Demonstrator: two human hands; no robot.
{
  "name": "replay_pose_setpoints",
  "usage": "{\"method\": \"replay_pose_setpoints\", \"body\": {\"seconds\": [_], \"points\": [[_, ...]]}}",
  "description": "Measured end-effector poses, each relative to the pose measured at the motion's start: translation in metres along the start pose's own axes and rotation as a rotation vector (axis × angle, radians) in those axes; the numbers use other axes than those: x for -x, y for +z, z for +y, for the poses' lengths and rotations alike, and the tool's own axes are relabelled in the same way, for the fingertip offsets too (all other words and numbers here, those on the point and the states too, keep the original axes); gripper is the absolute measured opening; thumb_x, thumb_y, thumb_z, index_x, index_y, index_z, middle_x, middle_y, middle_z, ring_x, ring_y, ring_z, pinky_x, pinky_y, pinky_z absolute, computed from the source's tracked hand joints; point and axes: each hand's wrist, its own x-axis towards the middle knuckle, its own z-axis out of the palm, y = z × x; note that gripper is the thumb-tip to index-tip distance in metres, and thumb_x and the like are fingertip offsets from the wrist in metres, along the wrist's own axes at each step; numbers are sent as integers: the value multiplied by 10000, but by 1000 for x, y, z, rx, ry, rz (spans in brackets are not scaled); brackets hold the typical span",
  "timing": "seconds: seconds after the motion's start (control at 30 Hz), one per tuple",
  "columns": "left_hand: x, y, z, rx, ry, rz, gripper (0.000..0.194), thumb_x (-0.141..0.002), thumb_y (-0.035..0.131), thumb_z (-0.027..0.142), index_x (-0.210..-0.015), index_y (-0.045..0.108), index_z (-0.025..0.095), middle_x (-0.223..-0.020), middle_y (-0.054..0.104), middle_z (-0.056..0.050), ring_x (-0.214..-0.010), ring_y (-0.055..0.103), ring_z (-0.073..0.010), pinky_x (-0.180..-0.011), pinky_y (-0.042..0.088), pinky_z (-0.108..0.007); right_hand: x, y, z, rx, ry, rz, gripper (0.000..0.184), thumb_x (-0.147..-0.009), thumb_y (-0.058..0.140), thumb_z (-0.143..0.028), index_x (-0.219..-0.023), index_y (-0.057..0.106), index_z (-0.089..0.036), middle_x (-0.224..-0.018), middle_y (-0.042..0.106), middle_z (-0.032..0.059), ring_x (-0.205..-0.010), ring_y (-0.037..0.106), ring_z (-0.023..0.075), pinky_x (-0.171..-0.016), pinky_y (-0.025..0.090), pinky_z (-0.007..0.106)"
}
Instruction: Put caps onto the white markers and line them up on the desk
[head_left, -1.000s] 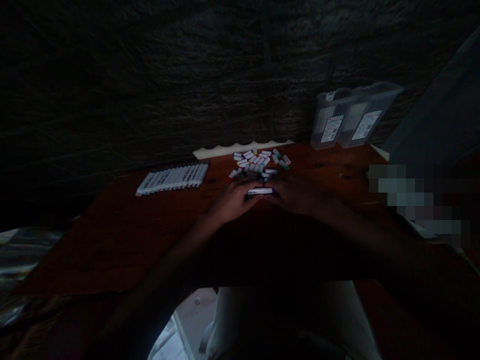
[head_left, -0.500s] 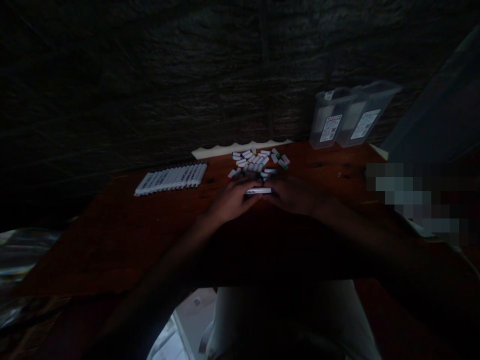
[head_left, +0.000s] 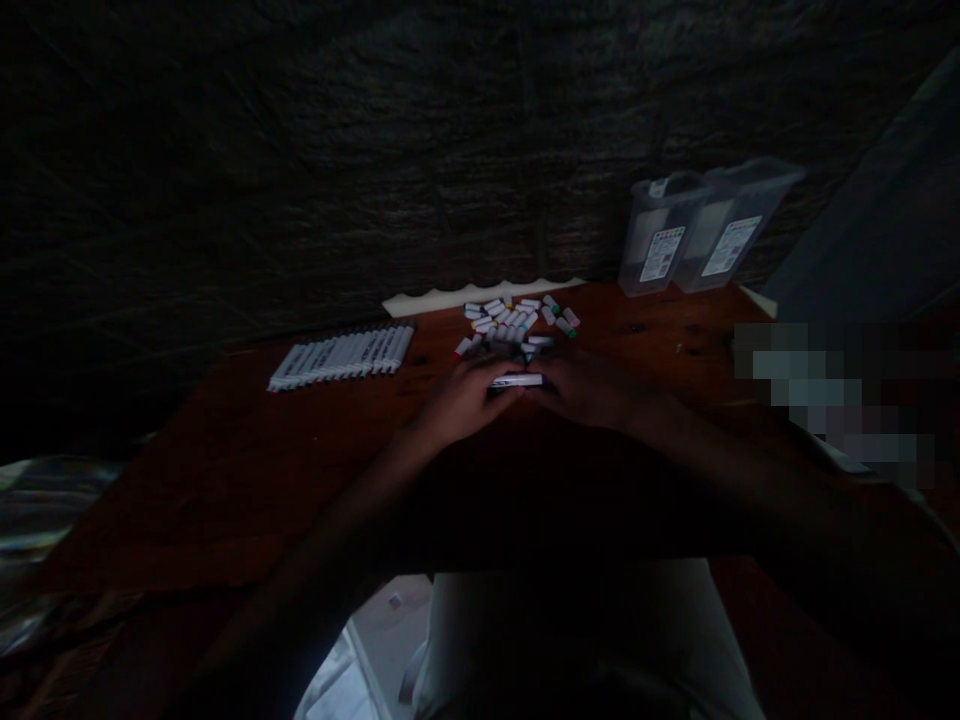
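Note:
Between my two hands is a white marker (head_left: 517, 380), lying sideways. My left hand (head_left: 469, 395) is closed on its left end, and my right hand (head_left: 581, 388) grips the right end, which looks dark. Just beyond my fingers lies a loose heap of short white marker caps (head_left: 514, 320) with coloured ends, among them red, yellow, green and blue. Off to the left, a row of white markers (head_left: 345, 355) with dark print rests side by side on the wooden table (head_left: 225, 470). Dim light hides the fingertips in part.
Two clear plastic bins (head_left: 649, 235) with white labels stand at the back right, by a dark rough wall (head_left: 337, 150). A pale wavy-edged strip (head_left: 450, 300) lies along the table's back edge. White boxes (head_left: 390, 630) are below the front edge.
Almost nothing differs. Both hands keep the same hold on the marker, and the caps and the row of markers stay in place.

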Motion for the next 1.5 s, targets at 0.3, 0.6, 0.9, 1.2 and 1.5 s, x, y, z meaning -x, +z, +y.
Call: {"method": "replay_pose_setpoints", "body": {"seconds": [0.3, 0.6, 0.9, 1.2, 1.5], "points": [[0, -1, 1, -11, 0, -11, 284, -931, 537, 317, -1182, 619, 210, -1199, 664, -69, -1110, 617, -213, -959, 495, -393, 1, 0, 0, 9, -7, 13, 314, -957, 485, -332, -1186, 617, -162, -1179, 648, 129, -1093, 584, 240, -917, 437, 357], [0, -2, 2, -2, 5, -3, 286, -920, 550, 292, -1186, 623, 218, -1211, 660, -71, -1127, 608, -221, -980, 491, -421, 1, -1, -2, 19, -1, 2, 293, -947, 496, -313, -1150, 627, -146, -1135, 666, 141, -1060, 603, 259, -898, 449, 378], [0, -1, 2, -13, -1, -8, 297, -919, 551, 297, -1201, 616, 228, -1224, 656, -64, -1137, 607, -224, -992, 483, -419, 2, -2, -4, -4, -7, 5, 304, -952, 499, -304, -1198, 613, -165, -1183, 653, 126, -1088, 594, 240, -917, 441, 350], [0, -2, 2, -12, 3, -9, 284, -919, 553, 290, -1187, 617, 222, -1206, 661, -65, -1131, 607, -222, -993, 480, -431, 1, -1, -2, 30, 3, -1, 315, -954, 479, -321, -1183, 622, -158, -1147, 671, 129, -1031, 618, 248, -876, 460, 365], [0, -2, 3, -9, 5, -12, 291, -916, 559, 296, -1192, 616, 227, -1216, 658, -66, -1132, 606, -224, -980, 488, -423, 1, -1, -3, 25, -5, 1, 338, -961, 473, -326, -1218, 609, -154, -1187, 651, 134, -1093, 592, 254, -917, 450, 372]]}}
